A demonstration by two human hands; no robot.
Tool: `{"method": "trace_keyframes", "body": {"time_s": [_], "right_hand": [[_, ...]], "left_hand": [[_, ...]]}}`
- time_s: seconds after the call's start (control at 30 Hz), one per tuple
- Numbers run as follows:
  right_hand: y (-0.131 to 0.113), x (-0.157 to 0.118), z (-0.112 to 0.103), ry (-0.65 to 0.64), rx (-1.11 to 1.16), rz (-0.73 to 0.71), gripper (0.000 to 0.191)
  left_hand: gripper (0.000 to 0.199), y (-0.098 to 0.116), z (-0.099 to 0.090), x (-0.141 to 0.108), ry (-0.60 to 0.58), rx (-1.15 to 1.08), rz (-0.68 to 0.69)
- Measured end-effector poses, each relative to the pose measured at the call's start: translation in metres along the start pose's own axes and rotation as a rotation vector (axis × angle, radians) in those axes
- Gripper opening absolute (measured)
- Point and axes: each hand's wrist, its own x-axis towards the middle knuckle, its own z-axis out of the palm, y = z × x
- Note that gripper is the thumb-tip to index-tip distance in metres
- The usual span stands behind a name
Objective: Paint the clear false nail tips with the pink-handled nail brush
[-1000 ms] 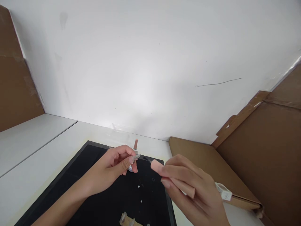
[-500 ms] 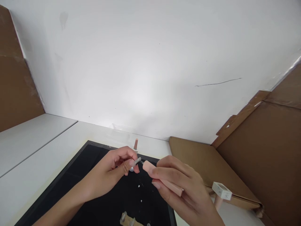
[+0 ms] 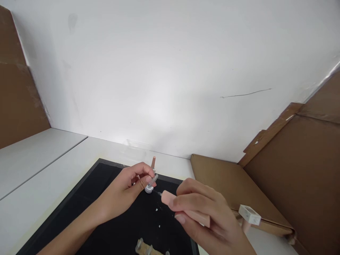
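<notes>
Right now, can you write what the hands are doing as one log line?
left hand: pinching small translucent piece; right hand: holding pink brush; brush tip: apart from piece; below: black mat

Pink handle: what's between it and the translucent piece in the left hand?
Head view: the thin brush of the pink handle extends into that stretch, with the black surface behind; the brush's end is too fine to place.

A white counter (image 3: 77, 156), with a seam (image 3: 70, 149) at its left, carries a dark-bordered black mat (image 3: 98, 177) and, right of it, a flat brown cardboard box (image 3: 223, 177). On the mat lie two small white bits (image 3: 156, 209), a round white piece (image 3: 149, 190) and, nearer, a tan strip (image 3: 143, 248) bearing clear pieces (image 3: 149, 250).
</notes>
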Motion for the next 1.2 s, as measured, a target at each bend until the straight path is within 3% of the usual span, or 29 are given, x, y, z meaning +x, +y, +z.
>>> {"method": "trace_keyframes", "body": {"time_s": [0.6,0.83,1.2], "right_hand": [[0.006,-0.004,-0.002,0.102,-0.111,0.053,0.028],[-0.001,-0.001,0.001,-0.060,-0.005,0.048,0.022],[0.014,-0.006,-0.001,0.031,-0.138,0.141,0.024]], "left_hand": [[0.016,-0.001,0.003,-0.001,-0.004,0.075,0.040],[0.016,-0.001,0.004,0.000,0.032,0.167,0.052],[0.018,0.000,0.004,-0.003,0.032,0.241,0.085]]}}
